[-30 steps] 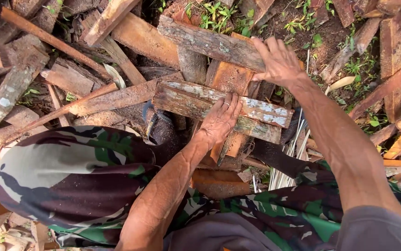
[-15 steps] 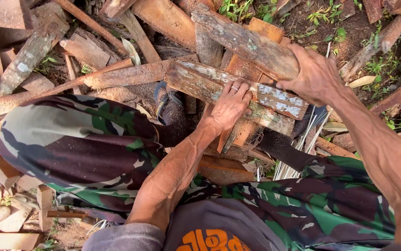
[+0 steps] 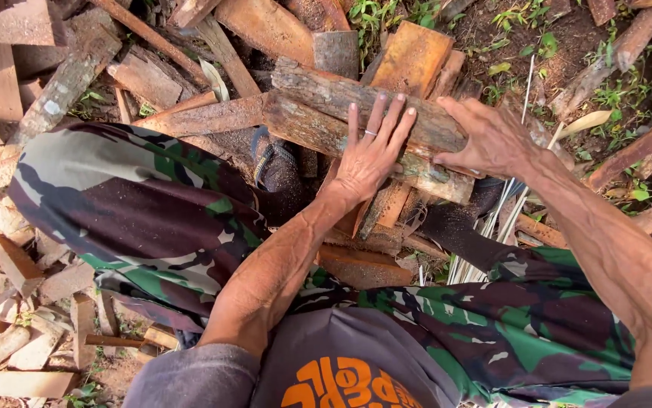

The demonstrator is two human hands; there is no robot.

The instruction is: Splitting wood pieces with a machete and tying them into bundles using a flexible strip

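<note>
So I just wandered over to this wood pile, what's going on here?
A person in camouflage trousers crouches over scrap wood. The left hand lies flat, fingers spread, on two bark-covered slabs stacked across some orange planks. The right hand presses on the slabs' right end. More offcuts lie about, with white strips by the right leg.

My trousers (image 3: 152, 211) have green, brown, black and pale blotches. My shirt (image 3: 341, 370) is grey with orange shapes. The bark slabs (image 3: 341, 106) under my fingers are grey-brown with pale spots. The cut plank (image 3: 410, 57) is orange. The weeds (image 3: 613, 94) are green.
</note>
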